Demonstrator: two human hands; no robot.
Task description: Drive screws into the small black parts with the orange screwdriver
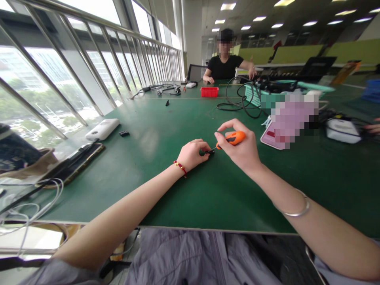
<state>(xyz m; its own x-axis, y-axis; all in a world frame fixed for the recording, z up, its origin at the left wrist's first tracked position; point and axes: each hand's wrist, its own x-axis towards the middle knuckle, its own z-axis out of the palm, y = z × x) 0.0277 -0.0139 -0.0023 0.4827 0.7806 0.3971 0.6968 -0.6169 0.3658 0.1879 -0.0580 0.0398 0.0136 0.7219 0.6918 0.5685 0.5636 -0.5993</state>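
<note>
My right hand [242, 148] grips an orange-handled screwdriver [233, 138], its dark shaft pointing left and down. The tip meets a small black part [210, 152] that my left hand [192, 154] pinches against the green table [166, 186]. The part is mostly hidden by my fingers. A red bead bracelet is on my left wrist and a silver bangle on my right forearm.
A white power bank [102, 129], a small black piece [124, 133] and a phone [74, 163] lie at the left. A red tray [209, 92], black cables [240, 101] and a teal basket [252, 95] sit farther back. A person in black sits at the far end.
</note>
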